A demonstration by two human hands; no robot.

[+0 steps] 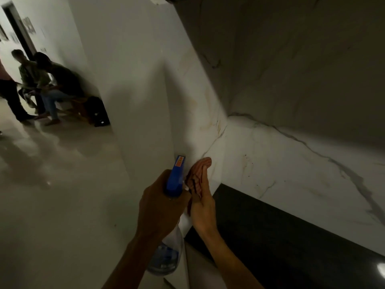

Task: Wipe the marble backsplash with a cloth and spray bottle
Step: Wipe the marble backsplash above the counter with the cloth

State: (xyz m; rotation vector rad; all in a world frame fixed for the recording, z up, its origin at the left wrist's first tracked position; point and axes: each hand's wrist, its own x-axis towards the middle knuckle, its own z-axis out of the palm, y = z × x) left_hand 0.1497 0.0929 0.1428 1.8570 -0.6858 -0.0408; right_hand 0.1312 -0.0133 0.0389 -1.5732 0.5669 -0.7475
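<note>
My left hand (pixel 158 207) grips a clear spray bottle (pixel 166 257) by its blue trigger head (pixel 176 176), the nozzle pointing up at the marble end panel. My right hand (pixel 203 207) presses a reddish striped cloth (pixel 199 174) flat against the same white marble panel (pixel 200 113), right beside the nozzle. The veined marble backsplash (pixel 302 163) runs away to the right above the black counter. The cloth's lower part is hidden behind my fingers.
A black countertop (pixel 291 236) lies below the backsplash at the right. A white wall (pixel 129 80) stands left of the panel. Down the glossy tiled hallway (pixel 52 184) at far left, two people sit on a bench (pixel 52 86) and another stands.
</note>
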